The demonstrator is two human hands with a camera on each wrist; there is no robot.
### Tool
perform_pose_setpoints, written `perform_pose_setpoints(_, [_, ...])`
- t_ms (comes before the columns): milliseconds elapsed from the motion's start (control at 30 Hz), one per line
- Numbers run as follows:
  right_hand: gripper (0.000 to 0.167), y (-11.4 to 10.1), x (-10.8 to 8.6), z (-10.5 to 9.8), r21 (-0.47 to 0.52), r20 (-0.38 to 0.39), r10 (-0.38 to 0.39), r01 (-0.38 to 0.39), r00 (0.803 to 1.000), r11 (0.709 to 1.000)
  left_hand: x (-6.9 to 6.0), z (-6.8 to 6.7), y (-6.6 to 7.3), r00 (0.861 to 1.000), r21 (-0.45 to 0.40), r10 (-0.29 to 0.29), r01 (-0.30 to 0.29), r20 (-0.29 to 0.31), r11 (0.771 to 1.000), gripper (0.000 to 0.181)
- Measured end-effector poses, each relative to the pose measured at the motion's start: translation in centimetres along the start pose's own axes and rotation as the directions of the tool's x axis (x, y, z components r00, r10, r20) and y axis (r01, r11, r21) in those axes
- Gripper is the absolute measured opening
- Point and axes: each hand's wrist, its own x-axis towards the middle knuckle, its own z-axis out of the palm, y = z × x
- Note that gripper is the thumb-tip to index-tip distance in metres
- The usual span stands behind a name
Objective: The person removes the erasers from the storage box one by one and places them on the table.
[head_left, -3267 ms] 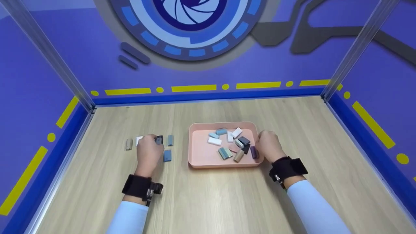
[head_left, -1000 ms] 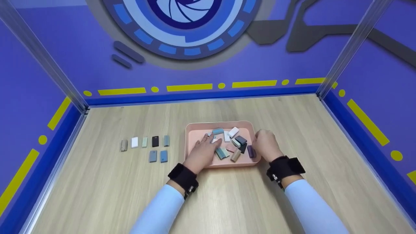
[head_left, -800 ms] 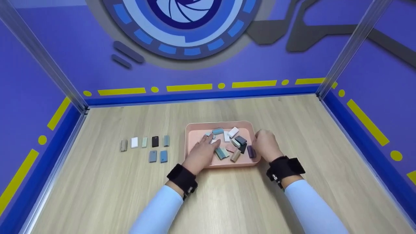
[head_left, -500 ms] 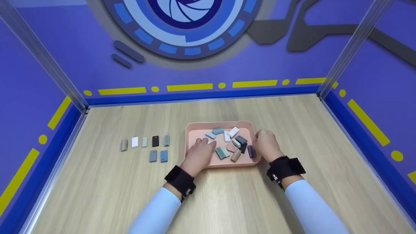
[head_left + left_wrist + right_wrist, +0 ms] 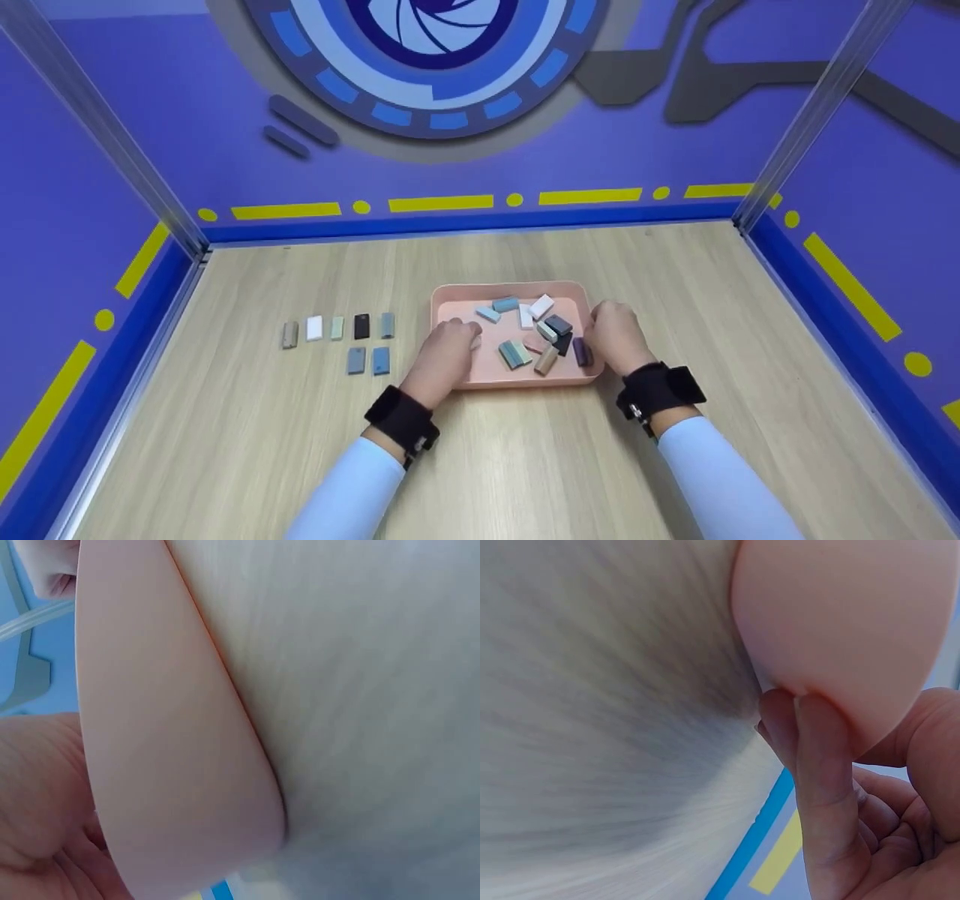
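Pink tray at both curled hands

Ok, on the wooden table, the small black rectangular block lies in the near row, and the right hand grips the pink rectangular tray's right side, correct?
No, the head view shows the black block in the far row, between a pale green block and a blue-grey one. The right hand grips the pink tray by its right side.

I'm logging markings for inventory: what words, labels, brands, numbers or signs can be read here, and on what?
No readable text anywhere.
Black block on the table, bluest block on the table: tiny marks, too small to read.
Back wall: printed shapes, no lettering.
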Motion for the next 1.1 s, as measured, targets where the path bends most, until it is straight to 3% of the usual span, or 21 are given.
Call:
perform_pose_setpoints(167, [0.022,-0.1,-0.1,0.1,0.0,0.019,0.02,-0.02,1.0,1.0,-0.7,-0.8,-1.0,0.994,-0.104,-0.015,0.004,-0.107,0.995,0.029])
perform_pose_setpoints(300, [0.021,-0.3,-0.2,0.1,0.009,0.05,0.056,-0.056,0.997,0.998,-1.1,-2.3,-2.2,0.977,-0.176,-0.095,0.061,-0.19,0.983,0.036])
perform_pose_setpoints(433, [0.022,-0.3,-0.3,0.0,0.016,0.055,0.066,-0.067,0.996,0.998,-1.4,-4.3,-4.3,0.944,-0.279,-0.237,0.17,-0.228,0.945,0.039])
perform_pose_setpoints(633, [0.021,-0.1,-0.3,0.0,0.02,0.046,0.062,-0.063,0.997,0.998,-2.7,-6.5,-8.3,0.886,-0.323,-0.34,0.237,-0.314,0.916,0.042])
perform_pose_setpoints(733, [0.02,-0.2,-0.1,-0.1,0.019,0.053,0.066,-0.067,0.996,0.998,-3.7,-7.0,-10.1,0.861,-0.333,-0.396,0.289,-0.319,0.898,0.041])
perform_pose_setpoints(933, [0.02,-0.6,0.1,-0.2,0.001,0.056,0.068,-0.068,0.996,0.998,-5.3,-7.0,-12.6,0.803,-0.303,-0.54,0.465,-0.251,0.832,0.038])
perform_pose_setpoints(1033, [0.02,-0.5,0.1,-0.2,0.006,0.057,0.069,-0.069,0.996,0.998,-5.8,-6.9,-13.1,0.788,-0.273,-0.579,0.521,-0.209,0.808,0.029])
perform_pose_setpoints(1100, [0.021,-0.5,0.0,-0.2,0.013,0.054,0.069,-0.07,0.996,0.997,-6.1,-6.8,-13.3,0.786,-0.258,-0.588,0.537,-0.194,0.803,0.023])
